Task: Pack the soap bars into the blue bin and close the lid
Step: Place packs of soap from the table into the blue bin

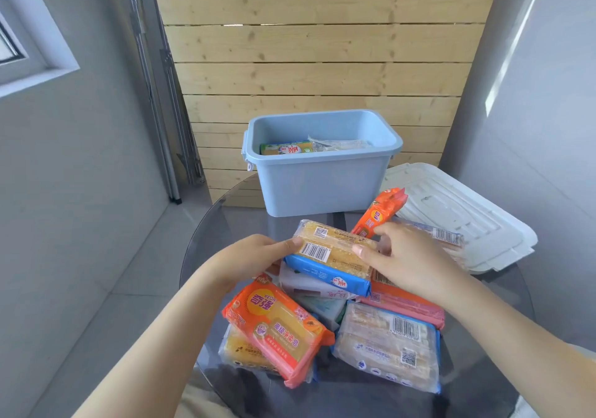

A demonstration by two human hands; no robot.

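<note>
Both hands are on one soap pack at the top of the pile in the middle of the round glass table: the left hand pinches its left end, thumb on top, and the right hand clamps its right end. It is a yellow bar in a clear wrapper with a blue edge, barcode up. More packs lie below it toward the near edge, an orange one among them. The blue bin stands open at the far edge, two packs inside. The white lid lies flat at the right edge.
</note>
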